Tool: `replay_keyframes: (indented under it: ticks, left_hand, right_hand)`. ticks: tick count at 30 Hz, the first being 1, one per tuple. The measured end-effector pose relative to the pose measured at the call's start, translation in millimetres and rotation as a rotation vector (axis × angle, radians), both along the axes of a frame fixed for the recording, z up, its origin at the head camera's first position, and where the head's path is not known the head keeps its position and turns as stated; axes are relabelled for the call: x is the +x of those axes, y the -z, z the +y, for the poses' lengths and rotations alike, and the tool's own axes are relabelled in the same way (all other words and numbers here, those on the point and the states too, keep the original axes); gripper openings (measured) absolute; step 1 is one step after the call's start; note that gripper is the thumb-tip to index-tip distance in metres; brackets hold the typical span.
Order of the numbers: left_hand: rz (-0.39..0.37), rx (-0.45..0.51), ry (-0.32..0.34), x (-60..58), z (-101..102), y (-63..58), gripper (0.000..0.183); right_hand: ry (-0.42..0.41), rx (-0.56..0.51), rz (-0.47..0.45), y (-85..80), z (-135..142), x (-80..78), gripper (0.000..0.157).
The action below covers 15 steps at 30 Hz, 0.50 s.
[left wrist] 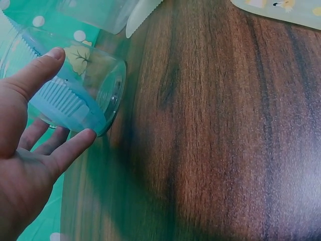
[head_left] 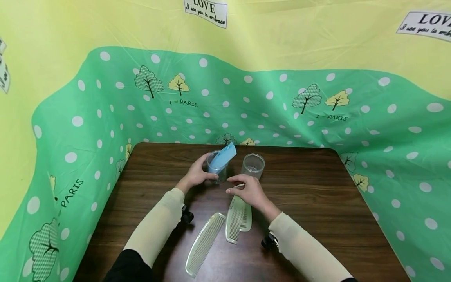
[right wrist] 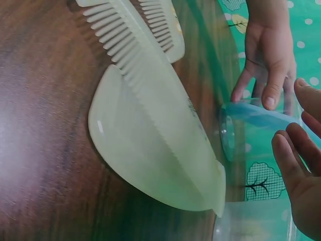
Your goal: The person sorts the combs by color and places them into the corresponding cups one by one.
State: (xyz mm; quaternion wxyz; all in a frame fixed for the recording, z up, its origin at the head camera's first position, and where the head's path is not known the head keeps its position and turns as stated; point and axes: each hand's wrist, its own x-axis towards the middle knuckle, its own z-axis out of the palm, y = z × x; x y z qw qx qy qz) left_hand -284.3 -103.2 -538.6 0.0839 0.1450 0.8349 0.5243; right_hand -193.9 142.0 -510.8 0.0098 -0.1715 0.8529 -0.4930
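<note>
My left hand grips a clear plastic cup by its sides, thumb on one side and fingers on the other. A blue comb leans inside that cup, its top end sticking out above the rim. My right hand hovers just right of the cup, fingers loosely bent and holding nothing in the right wrist view. Beneath it, two pale green combs overlap on the table: one comb lies over a wider comb. Another pale green comb lies apart, nearer the front.
A second clear cup stands behind my right hand, to the right of the first cup. Dark wood-grain tabletop extends to both sides. A green and yellow printed cloth surrounds the table at the back and sides.
</note>
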Motion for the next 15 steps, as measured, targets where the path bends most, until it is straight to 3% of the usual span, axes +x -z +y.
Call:
replay_keyframes:
  ticks: [9, 15]
  left_hand:
    - [0.006, -0.014, -0.007, 0.8, 1, 0.0, 0.097]
    - [0.023, -0.014, 0.001, -0.3, 1, 1.0, 0.096]
  right_hand:
    - [-0.086, 0.066, 0.001, 8.0, -5, 10.7, 0.038]
    - [-0.202, 0.084, -0.008, 16.4, -8, 15.2, 0.044]
